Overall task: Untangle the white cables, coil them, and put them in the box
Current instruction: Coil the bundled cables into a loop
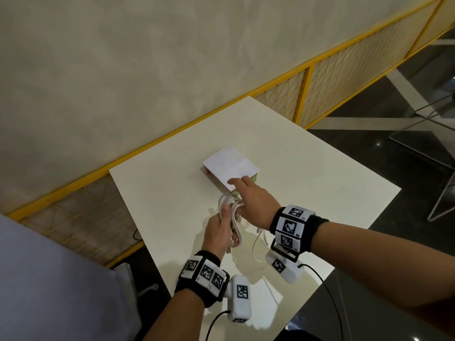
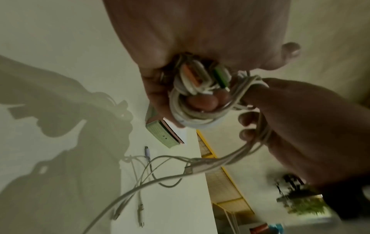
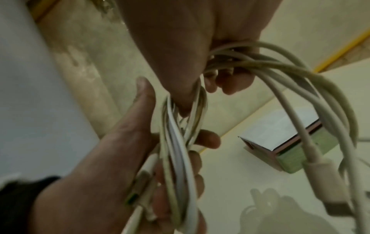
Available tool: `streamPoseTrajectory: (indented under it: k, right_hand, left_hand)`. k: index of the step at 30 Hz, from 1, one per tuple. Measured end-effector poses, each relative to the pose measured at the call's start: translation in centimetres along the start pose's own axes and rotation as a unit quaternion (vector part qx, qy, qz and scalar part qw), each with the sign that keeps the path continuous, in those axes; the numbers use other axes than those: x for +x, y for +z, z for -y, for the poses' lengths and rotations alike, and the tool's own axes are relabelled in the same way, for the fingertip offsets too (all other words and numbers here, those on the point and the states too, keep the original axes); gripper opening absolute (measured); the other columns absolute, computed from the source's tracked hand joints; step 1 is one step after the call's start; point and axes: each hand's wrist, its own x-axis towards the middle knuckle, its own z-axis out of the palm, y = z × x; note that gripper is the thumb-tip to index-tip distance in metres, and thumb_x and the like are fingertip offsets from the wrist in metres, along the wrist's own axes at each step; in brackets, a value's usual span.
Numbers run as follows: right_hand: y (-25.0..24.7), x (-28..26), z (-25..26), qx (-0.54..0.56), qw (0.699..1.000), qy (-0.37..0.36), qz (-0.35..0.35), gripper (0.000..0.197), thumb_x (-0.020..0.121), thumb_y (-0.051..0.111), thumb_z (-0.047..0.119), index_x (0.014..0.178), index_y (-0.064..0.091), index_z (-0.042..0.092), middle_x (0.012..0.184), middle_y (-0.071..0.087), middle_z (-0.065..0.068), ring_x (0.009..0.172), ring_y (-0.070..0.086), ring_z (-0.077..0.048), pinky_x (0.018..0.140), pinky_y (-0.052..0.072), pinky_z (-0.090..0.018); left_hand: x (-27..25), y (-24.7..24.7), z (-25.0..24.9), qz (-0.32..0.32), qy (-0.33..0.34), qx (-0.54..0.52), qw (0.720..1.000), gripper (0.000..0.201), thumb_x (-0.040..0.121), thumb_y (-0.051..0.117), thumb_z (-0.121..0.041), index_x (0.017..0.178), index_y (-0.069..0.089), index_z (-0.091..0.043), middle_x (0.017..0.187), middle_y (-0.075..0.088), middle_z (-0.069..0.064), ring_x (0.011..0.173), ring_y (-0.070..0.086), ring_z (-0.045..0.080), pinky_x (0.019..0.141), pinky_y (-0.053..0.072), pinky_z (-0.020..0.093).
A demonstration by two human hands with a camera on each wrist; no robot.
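Note:
My left hand (image 1: 219,230) grips a bundle of coiled white cables (image 1: 230,203) just above the white table (image 1: 307,173). In the left wrist view the coil (image 2: 200,110) sits in my palm, with orange and green plugs showing. My right hand (image 1: 253,195) is right beside it, and cable loops (image 3: 280,66) hang over its curled fingers (image 3: 230,79). Its index finger reaches over the box. Loose cable ends (image 2: 140,174) trail on the table below. The small box (image 1: 229,166) has a white lid and green sides and lies closed just beyond both hands.
The table's near-right edge (image 1: 344,262) drops to a dark floor. A yellow-framed mesh fence (image 1: 305,94) runs along the wall behind the table. A metal chair frame (image 1: 423,143) stands at the right. Black camera leads (image 1: 327,291) hang from both wrists.

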Motion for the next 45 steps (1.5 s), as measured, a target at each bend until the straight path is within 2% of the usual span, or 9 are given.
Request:
streamPoseTrajectory:
  k: [2, 7, 12, 17, 21, 30, 34, 38, 45]
  right_hand:
    - [-0.1, 0.5, -0.2, 0.017, 0.999, 0.015, 0.026, 0.056, 0.072, 0.06, 0.002, 0.125, 0.042, 0.012, 0.115, 0.055, -0.011, 0.093, 0.06, -0.035, 0.075, 0.052, -0.047]
    - [-0.3, 0.9, -0.4, 0.068, 0.995, 0.036, 0.064, 0.05, 0.078, 0.047, -0.006, 0.125, 0.053, 0.01, 0.12, 0.062, -0.013, 0.109, 0.058, -0.03, 0.086, 0.048, -0.033]
    - [-0.7, 1.2, 0.0, 0.063, 0.991, 0.015, 0.114, 0.049, 0.078, 0.041, -0.013, 0.119, 0.059, 0.005, 0.12, 0.062, -0.014, 0.112, 0.057, -0.028, 0.091, 0.048, -0.033]
    - [-0.8, 1.5, 0.2, 0.034, 0.989, 0.019, 0.144, 0.051, 0.079, 0.043, -0.011, 0.127, 0.052, 0.005, 0.126, 0.058, -0.017, 0.117, 0.054, -0.029, 0.094, 0.047, -0.035]
    - [-0.4, 1.4, 0.9, -0.014, 0.992, 0.05, 0.117, 0.03, 0.081, 0.042, -0.006, 0.106, 0.059, -0.004, 0.105, 0.064, -0.023, 0.094, 0.062, -0.036, 0.067, 0.044, -0.032]
    - [-1.0, 0.7, 2.6, 0.018, 0.996, 0.003, 0.083, 0.028, 0.08, 0.04, -0.01, 0.107, 0.047, -0.006, 0.081, 0.05, -0.018, 0.069, 0.047, -0.029, 0.046, 0.023, -0.031]
    - [-0.7, 1.1, 2.5, 0.076, 0.994, -0.017, 0.082, 0.027, 0.076, 0.039, -0.009, 0.101, 0.047, -0.007, 0.091, 0.061, -0.025, 0.08, 0.059, -0.038, 0.065, 0.046, -0.044]
    - [-1.0, 1.2, 2.6, 0.12, 0.99, -0.019, 0.068, 0.043, 0.075, 0.038, -0.013, 0.117, 0.047, -0.009, 0.117, 0.059, -0.026, 0.108, 0.056, -0.037, 0.089, 0.048, -0.04]
    - [-1.9, 2.0, 2.5, 0.168, 0.983, -0.039, 0.061, 0.044, 0.072, 0.036, -0.018, 0.111, 0.05, -0.005, 0.115, 0.061, -0.02, 0.103, 0.058, -0.027, 0.072, 0.045, -0.026]
  left_hand:
    - [-0.5, 0.1, 0.0, 0.026, 0.025, -0.003, 0.999, 0.06, 0.073, 0.045, -0.067, 0.072, 0.06, -0.009, 0.046, 0.054, 0.003, 0.039, 0.051, 0.015, 0.041, 0.037, 0.02]
    - [0.2, -0.1, 0.4, 0.113, 0.024, 0.009, 0.993, 0.027, 0.068, 0.084, -0.02, 0.065, 0.058, -0.012, 0.051, 0.056, 0.004, 0.045, 0.048, 0.021, 0.047, 0.039, 0.027]
    - [0.3, 0.1, 1.0, 0.112, 0.018, 0.067, 0.991, 0.02, 0.074, 0.076, -0.009, 0.065, 0.059, -0.005, 0.052, 0.058, 0.004, 0.043, 0.051, 0.014, 0.052, 0.045, 0.024]
    - [0.2, -0.2, 0.8, 0.116, 0.04, 0.113, 0.986, 0.023, 0.077, 0.07, -0.005, 0.068, 0.053, -0.017, 0.058, 0.056, -0.004, 0.045, 0.052, 0.002, 0.046, 0.042, 0.014]
    - [0.4, -0.7, 0.3, 0.106, 0.049, 0.134, 0.984, 0.028, 0.077, 0.066, -0.001, 0.063, 0.049, -0.019, 0.052, 0.055, -0.008, 0.044, 0.05, 0.002, 0.044, 0.041, 0.015]
    - [0.5, 0.1, -1.4, 0.064, 0.021, 0.119, 0.991, 0.025, 0.079, 0.059, -0.001, 0.065, 0.05, -0.019, 0.057, 0.053, -0.005, 0.044, 0.046, 0.001, 0.038, 0.037, 0.011]
    - [0.7, -0.1, -1.8, 0.074, -0.002, 0.111, 0.991, 0.021, 0.082, 0.057, -0.005, 0.063, 0.052, -0.014, 0.055, 0.054, 0.001, 0.047, 0.05, 0.014, 0.042, 0.041, 0.018]
    - [1.0, -0.1, -2.3, 0.056, -0.011, 0.11, 0.992, 0.016, 0.088, 0.052, -0.001, 0.073, 0.052, -0.006, 0.058, 0.051, 0.004, 0.033, 0.05, 0.0, 0.035, 0.036, 0.01]
    - [0.1, -0.8, -3.5, 0.075, 0.02, 0.03, 0.997, 0.015, 0.085, 0.054, -0.003, 0.074, 0.062, -0.009, 0.059, 0.063, 0.0, 0.051, 0.055, 0.011, 0.043, 0.045, 0.018]
